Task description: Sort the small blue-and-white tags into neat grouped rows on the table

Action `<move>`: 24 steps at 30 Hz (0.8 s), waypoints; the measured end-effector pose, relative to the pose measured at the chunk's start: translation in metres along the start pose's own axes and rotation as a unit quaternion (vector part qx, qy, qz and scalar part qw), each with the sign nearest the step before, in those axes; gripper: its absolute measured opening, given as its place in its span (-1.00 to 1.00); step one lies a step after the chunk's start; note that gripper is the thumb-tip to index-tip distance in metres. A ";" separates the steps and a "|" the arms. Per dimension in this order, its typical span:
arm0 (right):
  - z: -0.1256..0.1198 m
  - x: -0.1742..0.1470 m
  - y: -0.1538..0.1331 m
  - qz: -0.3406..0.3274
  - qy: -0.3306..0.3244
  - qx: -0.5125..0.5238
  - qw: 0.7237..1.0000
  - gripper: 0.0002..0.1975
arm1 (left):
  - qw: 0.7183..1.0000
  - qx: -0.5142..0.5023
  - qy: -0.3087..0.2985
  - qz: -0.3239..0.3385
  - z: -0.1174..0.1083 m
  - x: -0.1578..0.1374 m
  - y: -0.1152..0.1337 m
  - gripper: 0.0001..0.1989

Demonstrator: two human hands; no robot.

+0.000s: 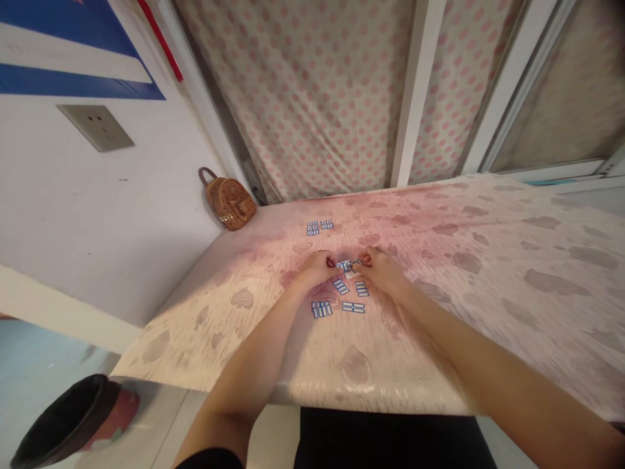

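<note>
My left hand and my right hand meet over the table, thumbs and fingers pinched. Between them is a small white label sheet with blue-edged strips; my left fingers grip its left side. A similar small blue-edged label piece is pinched in my right fingers. A plain white bit shows just below it. Nearer to me lie more blue-edged label pieces, one slanted and one upright stack. Fingertips partly cover what I hold, and any print is too small to read.
Further label groups lie beyond my hands and closer to me. A brown mini backpack leans at the wall. The patterned tablecloth runs to a dotted curtain. A dark-rimmed bin stands on the floor.
</note>
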State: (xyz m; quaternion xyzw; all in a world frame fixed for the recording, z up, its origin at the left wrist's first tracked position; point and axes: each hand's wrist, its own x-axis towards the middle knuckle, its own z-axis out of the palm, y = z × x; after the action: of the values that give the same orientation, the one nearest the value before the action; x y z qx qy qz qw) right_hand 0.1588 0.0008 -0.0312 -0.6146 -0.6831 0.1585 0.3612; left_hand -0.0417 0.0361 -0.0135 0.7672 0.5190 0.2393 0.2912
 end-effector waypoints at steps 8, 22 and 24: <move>0.000 0.000 -0.001 -0.031 -0.027 -0.054 0.998 -0.93 | 0.995 -0.091 0.042 -0.027 0.004 0.006 -0.006 -0.91; -0.003 -0.003 -0.007 -0.011 -0.056 -0.124 0.991 -0.92 | 0.989 -0.115 0.081 -0.044 0.002 0.011 -0.016 -0.95; -0.004 -0.003 -0.007 -0.008 -0.053 -0.133 0.990 -0.89 | 0.991 -0.111 0.071 -0.039 0.001 0.012 -0.016 -0.94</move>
State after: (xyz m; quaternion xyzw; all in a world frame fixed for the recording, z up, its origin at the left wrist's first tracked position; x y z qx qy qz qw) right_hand 0.1561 -0.0042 -0.0251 -0.6424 -0.7214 0.0953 0.2406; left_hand -0.0475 0.0514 -0.0249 0.6904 0.5384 0.3374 0.3458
